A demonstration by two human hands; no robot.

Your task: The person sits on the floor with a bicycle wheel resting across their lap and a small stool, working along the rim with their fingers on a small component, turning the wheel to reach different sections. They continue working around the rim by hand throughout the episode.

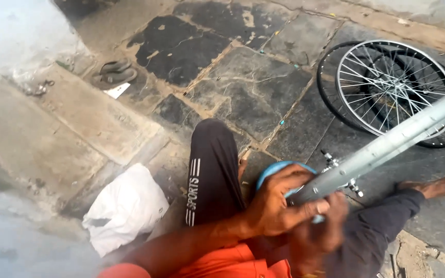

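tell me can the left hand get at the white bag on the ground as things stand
Probably not right away: the left hand grips the silver rim, though nothing blocks the white bag.

The ground is paved with irregular dark stone slabs (243, 87), cracked and patched, filling the upper middle of the frame. A raised, pale concrete step (52, 128) runs across the left side. At upper left a whitish wall (11, 31) rises, blurred. A lighter stone strip (387, 20) borders the top right. Daylight is soft and even, without sharp shadows.
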